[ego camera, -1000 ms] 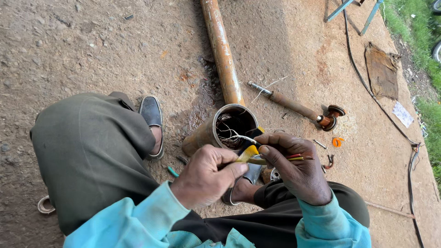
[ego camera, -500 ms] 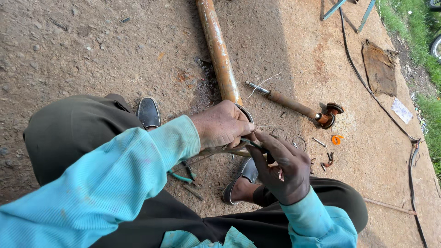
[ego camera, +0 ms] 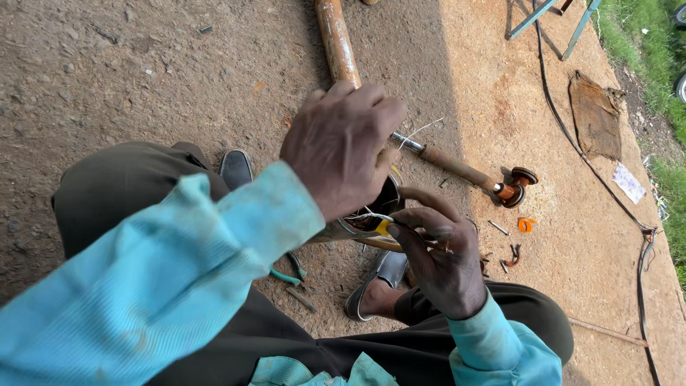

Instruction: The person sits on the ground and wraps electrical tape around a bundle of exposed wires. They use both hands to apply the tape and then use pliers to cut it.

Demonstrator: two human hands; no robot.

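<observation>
Left hand (ego camera: 343, 146) risen; right hand (ego camera: 439, 261) fingers pinching wire (ego camera: 368, 216).

Pliers (ego camera: 289, 270) lie left of the shoe (ego camera: 377, 280)

- ground (ego camera: 107, 64): packed dirt w/ small stones, rough, matt
- long pipe (ego camera: 337, 43): metal, rusty orange, dull
- pipe end (ego camera: 389, 204) under left hand (ego camera: 343, 146): metal rim, worn, slight sheen
- wire (ego camera: 361, 216) at rim: thin, pale, smooth
- yellow piece (ego camera: 384, 227) at right hand (ego camera: 443, 257): plastic-looking, smooth
- rod tool (ego camera: 457, 168): metal, rusted, matt
- sleeves (ego camera: 164, 286): light blue ribbed cloth, matt
- trousers (ego camera: 107, 193): dark olive cloth, matt
- shoes (ego camera: 236, 168): dark, smooth, slightly glossy
- flat sheet (ego camera: 594, 118): rusty brown, rough
- cable (ego camera: 564, 136): black, smooth
</observation>
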